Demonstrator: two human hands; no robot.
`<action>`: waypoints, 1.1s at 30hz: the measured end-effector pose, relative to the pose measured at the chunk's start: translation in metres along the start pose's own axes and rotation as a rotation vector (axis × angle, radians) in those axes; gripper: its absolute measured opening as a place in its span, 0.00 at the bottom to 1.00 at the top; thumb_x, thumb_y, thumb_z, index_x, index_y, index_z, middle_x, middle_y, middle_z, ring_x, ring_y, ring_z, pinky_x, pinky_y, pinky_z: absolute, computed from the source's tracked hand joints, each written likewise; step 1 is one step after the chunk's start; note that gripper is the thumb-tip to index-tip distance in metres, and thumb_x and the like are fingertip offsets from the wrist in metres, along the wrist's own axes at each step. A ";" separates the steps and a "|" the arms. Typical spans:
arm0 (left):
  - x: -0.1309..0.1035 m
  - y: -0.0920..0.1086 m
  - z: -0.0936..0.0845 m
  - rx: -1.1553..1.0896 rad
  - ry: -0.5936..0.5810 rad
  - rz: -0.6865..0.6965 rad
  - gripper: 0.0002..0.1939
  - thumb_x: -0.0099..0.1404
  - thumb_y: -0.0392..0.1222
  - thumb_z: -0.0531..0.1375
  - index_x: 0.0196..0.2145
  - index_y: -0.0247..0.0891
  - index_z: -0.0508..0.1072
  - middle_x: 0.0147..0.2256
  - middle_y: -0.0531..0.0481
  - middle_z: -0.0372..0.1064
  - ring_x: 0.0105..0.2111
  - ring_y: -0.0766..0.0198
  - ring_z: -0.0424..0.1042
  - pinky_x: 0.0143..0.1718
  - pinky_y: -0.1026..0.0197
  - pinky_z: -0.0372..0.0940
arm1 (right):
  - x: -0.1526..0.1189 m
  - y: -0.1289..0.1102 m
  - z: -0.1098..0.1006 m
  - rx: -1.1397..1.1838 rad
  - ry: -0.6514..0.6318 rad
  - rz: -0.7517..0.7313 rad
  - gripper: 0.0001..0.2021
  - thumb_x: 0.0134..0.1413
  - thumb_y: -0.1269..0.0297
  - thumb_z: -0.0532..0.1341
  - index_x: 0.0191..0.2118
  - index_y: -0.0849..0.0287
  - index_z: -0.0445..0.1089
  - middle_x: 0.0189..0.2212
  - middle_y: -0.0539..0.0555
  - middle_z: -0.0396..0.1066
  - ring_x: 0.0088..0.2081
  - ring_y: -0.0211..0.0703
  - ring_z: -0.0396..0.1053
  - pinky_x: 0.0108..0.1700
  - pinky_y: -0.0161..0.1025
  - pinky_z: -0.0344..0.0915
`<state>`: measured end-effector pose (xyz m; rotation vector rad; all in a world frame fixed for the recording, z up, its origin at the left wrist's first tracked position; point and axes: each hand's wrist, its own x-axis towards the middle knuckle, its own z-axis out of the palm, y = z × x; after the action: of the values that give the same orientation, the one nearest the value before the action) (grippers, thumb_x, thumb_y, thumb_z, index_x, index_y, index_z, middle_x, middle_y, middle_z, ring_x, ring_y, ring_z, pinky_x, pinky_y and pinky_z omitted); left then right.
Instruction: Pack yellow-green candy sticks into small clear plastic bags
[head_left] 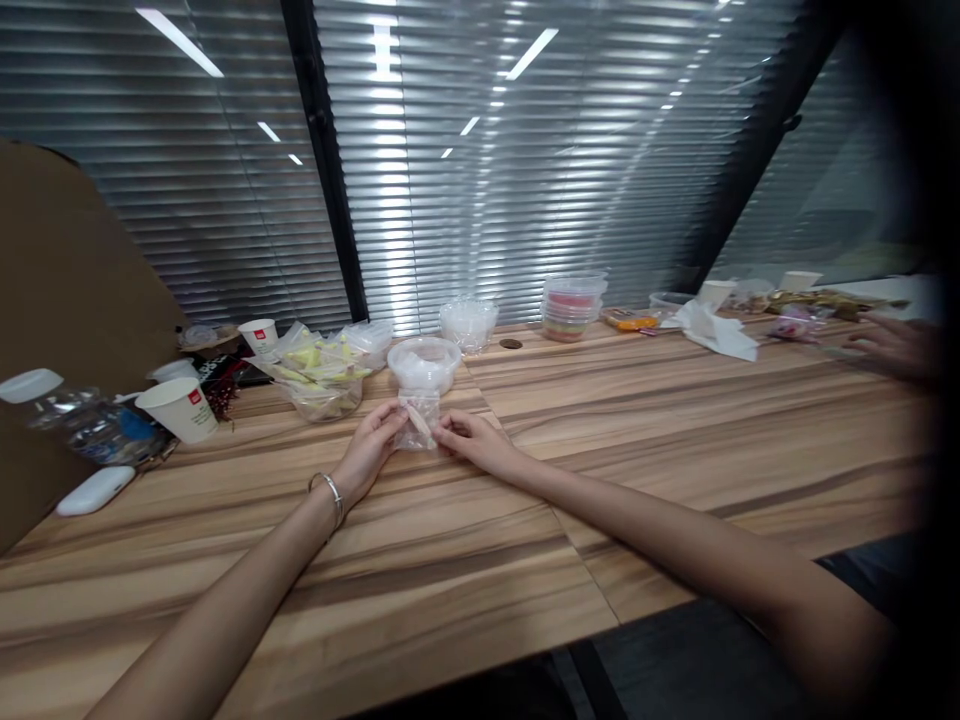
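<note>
Between my two hands is a small clear plastic bag (421, 408) with a pale, slender piece showing in it or against it; I cannot tell which. My left hand (373, 440) pinches the bag's left side, a silver bangle on its wrist. From the right, my right hand (474, 440) holds the lower right edge in a fingertip pinch. Just behind the bag stands a round clear plastic bowl (424, 350) with whitish contents. To the left, a clear tub (330, 402) holds several small bags with yellow pieces.
Paper cups (180, 408), a clear bottle (105, 425) and a white oval case (96, 491) stand at the left by a brown board. Stacked tubs (572, 308), an orange packet (630, 320) and white tissue (712, 330) lie along the back. Another person's hand (892, 345) rests far right.
</note>
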<state>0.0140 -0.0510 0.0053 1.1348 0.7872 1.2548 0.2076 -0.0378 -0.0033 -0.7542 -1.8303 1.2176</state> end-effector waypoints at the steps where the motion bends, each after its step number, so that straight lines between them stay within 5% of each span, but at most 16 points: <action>1: 0.000 0.000 0.000 0.001 0.026 0.010 0.15 0.56 0.44 0.63 0.40 0.37 0.69 0.38 0.48 0.69 0.35 0.65 0.69 0.35 0.64 0.64 | 0.000 0.000 0.000 0.028 0.031 0.005 0.14 0.54 0.51 0.55 0.34 0.58 0.65 0.27 0.49 0.66 0.27 0.35 0.62 0.28 0.32 0.58; 5: -0.002 -0.001 0.001 0.042 0.058 0.031 0.15 0.55 0.45 0.63 0.39 0.38 0.67 0.32 0.50 0.70 0.29 0.67 0.68 0.27 0.68 0.61 | 0.002 0.001 -0.001 0.117 0.155 -0.009 0.14 0.56 0.51 0.52 0.40 0.55 0.65 0.32 0.50 0.68 0.28 0.34 0.63 0.28 0.32 0.60; 11: -0.003 -0.002 0.003 0.125 0.061 0.047 0.14 0.54 0.44 0.64 0.38 0.37 0.69 0.35 0.50 0.71 0.31 0.67 0.69 0.33 0.66 0.62 | 0.005 0.004 -0.004 0.153 0.223 -0.098 0.13 0.54 0.54 0.57 0.42 0.54 0.68 0.36 0.51 0.69 0.32 0.37 0.66 0.34 0.35 0.63; 23: 0.002 -0.008 -0.004 0.226 0.008 0.037 0.15 0.55 0.45 0.64 0.39 0.34 0.75 0.40 0.44 0.73 0.36 0.62 0.69 0.40 0.63 0.61 | 0.006 0.013 -0.007 0.079 0.108 -0.135 0.14 0.52 0.58 0.59 0.45 0.52 0.72 0.45 0.53 0.71 0.47 0.48 0.68 0.50 0.46 0.61; 33: -0.002 -0.006 -0.003 0.311 -0.039 -0.009 0.14 0.54 0.45 0.64 0.37 0.34 0.75 0.33 0.47 0.73 0.29 0.66 0.68 0.28 0.67 0.60 | 0.005 0.011 -0.005 0.049 0.082 -0.091 0.13 0.46 0.59 0.64 0.39 0.57 0.71 0.35 0.53 0.72 0.33 0.39 0.68 0.36 0.36 0.64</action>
<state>0.0131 -0.0516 -0.0014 1.3990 0.9793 1.1239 0.2101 -0.0271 -0.0108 -0.6765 -1.7428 1.1515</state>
